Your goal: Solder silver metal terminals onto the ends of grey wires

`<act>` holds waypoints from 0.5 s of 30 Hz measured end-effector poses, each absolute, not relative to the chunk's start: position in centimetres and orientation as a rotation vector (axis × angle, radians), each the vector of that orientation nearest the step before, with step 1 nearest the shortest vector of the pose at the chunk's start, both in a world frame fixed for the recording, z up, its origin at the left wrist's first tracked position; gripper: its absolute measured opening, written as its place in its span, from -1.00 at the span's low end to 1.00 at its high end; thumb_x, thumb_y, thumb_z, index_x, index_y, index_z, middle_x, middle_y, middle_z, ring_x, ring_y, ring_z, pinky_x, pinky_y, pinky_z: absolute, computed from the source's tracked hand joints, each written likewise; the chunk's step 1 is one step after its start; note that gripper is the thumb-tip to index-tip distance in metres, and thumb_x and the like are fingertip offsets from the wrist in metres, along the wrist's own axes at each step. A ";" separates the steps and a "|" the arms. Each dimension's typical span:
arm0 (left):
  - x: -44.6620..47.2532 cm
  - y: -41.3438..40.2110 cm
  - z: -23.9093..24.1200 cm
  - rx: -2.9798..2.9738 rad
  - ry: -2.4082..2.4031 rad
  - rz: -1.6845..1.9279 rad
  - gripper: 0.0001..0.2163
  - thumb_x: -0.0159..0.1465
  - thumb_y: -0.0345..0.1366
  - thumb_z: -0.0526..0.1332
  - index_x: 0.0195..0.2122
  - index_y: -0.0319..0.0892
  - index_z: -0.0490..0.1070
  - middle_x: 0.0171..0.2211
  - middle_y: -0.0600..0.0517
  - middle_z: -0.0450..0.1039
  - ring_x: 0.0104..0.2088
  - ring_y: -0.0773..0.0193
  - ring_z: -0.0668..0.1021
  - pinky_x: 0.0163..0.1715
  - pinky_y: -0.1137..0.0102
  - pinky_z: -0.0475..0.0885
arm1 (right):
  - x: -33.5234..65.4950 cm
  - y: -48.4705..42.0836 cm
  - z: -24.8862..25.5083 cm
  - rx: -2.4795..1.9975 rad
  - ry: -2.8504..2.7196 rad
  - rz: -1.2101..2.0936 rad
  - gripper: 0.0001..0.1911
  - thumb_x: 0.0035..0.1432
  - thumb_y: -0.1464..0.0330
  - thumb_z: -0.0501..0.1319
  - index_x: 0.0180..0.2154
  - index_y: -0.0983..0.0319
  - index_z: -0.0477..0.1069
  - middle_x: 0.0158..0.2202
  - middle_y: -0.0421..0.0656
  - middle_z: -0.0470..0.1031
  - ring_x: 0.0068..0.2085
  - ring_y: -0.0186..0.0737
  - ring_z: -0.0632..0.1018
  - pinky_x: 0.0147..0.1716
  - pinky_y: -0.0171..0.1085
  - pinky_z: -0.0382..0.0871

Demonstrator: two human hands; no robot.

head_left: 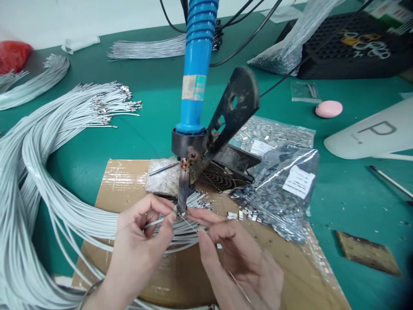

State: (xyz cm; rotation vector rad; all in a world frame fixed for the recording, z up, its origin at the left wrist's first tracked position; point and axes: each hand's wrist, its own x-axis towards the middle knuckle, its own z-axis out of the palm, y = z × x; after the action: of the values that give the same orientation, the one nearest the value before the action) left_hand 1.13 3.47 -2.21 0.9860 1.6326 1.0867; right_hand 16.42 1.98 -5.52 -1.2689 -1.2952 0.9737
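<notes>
A soldering iron with a blue handle (196,60) points straight down, held in a black metal bracket (237,101). Its dark tip (183,189) ends between my fingertips. My left hand (140,245) pinches a white cable (151,223) close to its end, right beside the tip. Between thumb and fingers of my right hand (240,254) runs a thin solder wire (238,285), its upper end reaching the tip. The joint at the tip is partly covered by fingers. Under both hands, a bundle of white cables (93,221) lies across a cardboard sheet (180,271).
Small metal pieces (248,214) lie beside an open plastic bag (274,185). A fan (222,174) stands behind the iron. Further cables (77,105) spread left. At right are a white cup (371,129), a pink oval object (328,109) and a brown pad (368,253).
</notes>
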 end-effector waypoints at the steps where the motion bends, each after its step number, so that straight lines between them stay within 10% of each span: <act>1: 1.3 3.5 -2.1 0.980 1.634 1.102 -0.87 0.15 -0.46 0.42 -0.49 -0.17 0.53 -0.37 0.06 0.58 -0.50 0.39 0.48 -0.54 0.57 0.30 | 16.5 2.0 -5.5 -1.267 -1.295 0.975 -0.79 0.29 0.50 0.31 -0.36 0.12 0.43 -0.07 -0.18 0.76 -0.07 -0.20 0.78 -0.06 -0.38 0.62; 15: 1.4 3.4 -2.1 1.014 1.620 1.092 -0.88 0.18 -0.44 0.41 -0.47 -0.16 0.53 -0.35 0.05 0.62 -0.46 0.35 0.54 -0.52 0.56 0.32 | 16.4 2.2 -5.2 -1.289 -1.300 0.964 -0.77 0.29 0.49 0.32 -0.40 0.11 0.41 -0.10 -0.22 0.77 -0.08 -0.25 0.78 -0.10 -0.44 0.62</act>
State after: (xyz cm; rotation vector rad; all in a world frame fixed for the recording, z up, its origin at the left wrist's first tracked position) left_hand 1.36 3.43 -2.08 1.0141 1.6204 1.0916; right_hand 16.43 2.17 -5.22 -1.2888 -1.3005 0.9641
